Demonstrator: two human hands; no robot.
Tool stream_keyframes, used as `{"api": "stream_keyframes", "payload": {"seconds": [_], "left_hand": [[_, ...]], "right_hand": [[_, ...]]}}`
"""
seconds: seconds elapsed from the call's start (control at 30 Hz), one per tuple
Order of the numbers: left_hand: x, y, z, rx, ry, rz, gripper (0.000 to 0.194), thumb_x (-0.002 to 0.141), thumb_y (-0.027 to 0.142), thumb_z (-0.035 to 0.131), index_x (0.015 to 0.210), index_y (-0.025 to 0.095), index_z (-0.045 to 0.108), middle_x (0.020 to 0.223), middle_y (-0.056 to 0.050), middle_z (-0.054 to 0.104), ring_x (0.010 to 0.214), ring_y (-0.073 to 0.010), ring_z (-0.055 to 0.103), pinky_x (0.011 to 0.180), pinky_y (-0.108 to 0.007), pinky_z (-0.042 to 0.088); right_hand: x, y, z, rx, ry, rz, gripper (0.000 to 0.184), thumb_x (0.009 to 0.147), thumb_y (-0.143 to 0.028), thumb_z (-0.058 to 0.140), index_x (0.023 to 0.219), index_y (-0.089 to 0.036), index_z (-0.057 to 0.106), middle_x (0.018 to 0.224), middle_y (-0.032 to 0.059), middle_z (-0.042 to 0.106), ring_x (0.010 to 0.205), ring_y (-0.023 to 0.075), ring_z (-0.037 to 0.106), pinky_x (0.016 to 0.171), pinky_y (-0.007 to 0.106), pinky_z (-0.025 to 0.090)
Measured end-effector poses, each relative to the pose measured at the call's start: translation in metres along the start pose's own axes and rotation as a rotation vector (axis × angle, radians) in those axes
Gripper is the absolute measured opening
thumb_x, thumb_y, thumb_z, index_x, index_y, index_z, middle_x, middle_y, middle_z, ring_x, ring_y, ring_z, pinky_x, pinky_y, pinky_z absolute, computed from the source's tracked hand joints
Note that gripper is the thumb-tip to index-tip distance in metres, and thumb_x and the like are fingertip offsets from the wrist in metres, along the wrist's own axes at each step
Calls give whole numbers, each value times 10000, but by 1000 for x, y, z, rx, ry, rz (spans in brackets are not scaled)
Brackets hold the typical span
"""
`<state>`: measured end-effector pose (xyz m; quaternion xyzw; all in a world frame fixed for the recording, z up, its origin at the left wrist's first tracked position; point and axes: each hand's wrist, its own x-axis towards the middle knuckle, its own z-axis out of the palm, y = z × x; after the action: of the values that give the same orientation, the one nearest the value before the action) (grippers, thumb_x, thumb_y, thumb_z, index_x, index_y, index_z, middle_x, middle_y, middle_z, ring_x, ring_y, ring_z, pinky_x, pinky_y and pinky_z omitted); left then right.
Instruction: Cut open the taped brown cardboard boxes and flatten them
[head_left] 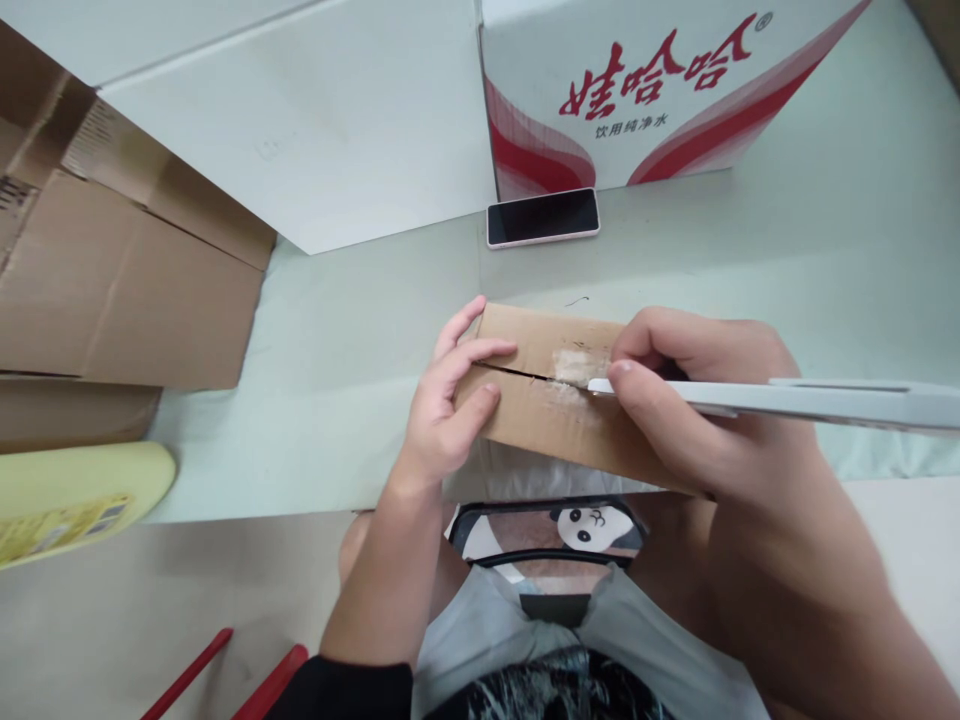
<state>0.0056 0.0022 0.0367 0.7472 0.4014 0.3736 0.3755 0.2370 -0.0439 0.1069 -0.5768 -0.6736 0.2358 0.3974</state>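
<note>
A small brown cardboard box lies at the near edge of the pale green table, its top seam partly covered by worn tape. My left hand grips the box's left end, fingers curled over the top flaps. My right hand is closed round a long white utility knife. Its tip rests on the taped seam near the middle of the box.
A phone lies face up behind the small box. A white and red printed carton stands behind it, a large white box to its left. Brown cartons are stacked at far left, a yellow object below them.
</note>
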Motion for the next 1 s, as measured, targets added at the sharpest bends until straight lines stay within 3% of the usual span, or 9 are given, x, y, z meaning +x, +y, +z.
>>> {"api": "stream_keyframes", "payload": {"seconds": [0.63,0.8,1.0], "left_hand": [[-1,1,0,-27,14,-2,412,983,576,601,1204,251,723,1664,-140,468,1552,-371,439,1211,-554,452],[-1,0,0,11,21,-2,441,978,608,585,1199,253,723,1653,-139,483,1554,-379,434,1209,-577,450],[0,0,0,35,12,1,452,981,613,572,1198,244,719,1654,-144,481,1558,-382,428,1207,-582,454]], "right_hand": [[-2,2,2,-31,-14,22,226,873,-183,550,666,-240,479,522,-50,366,463,111,326,493,319,268],[0,4,1,18,-7,-54,233,869,-182,574,663,-235,478,507,-66,358,444,91,298,505,306,267],[0,2,1,8,-6,-47,228,872,-193,560,659,-226,482,514,-73,354,444,76,301,481,282,255]]}}
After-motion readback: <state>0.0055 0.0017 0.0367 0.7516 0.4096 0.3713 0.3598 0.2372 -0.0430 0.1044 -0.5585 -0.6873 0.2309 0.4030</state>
